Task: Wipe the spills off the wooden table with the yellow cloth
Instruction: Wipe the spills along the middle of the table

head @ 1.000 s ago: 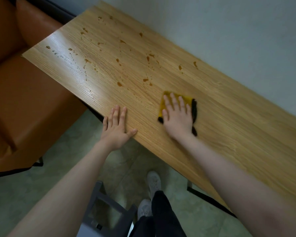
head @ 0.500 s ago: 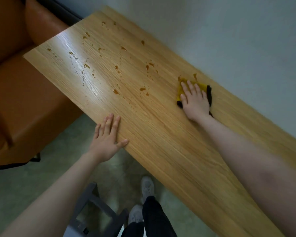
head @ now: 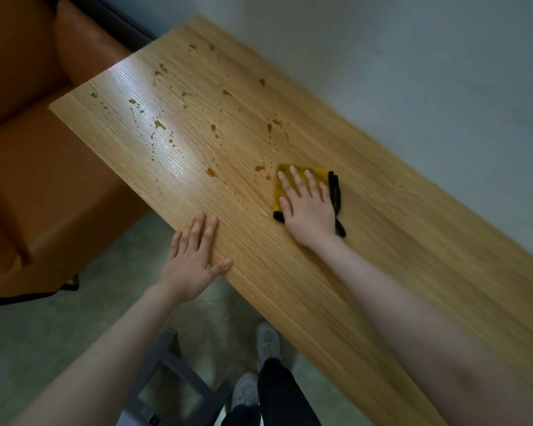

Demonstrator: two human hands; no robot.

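Wooden table [head: 382,272] bare right of yellow cloth [head: 302,175]; wall [head: 413,72] bounds far edge; sofa [head: 28,179] beyond left end.

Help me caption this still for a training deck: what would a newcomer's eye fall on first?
First, the yellow cloth with its black edge, pressed flat under the right hand near the middle of the wooden table. Next, the amber spills scattered over the glossy far-left part of the top, the nearest just left of the cloth. The left hand rests flat on the near edge.
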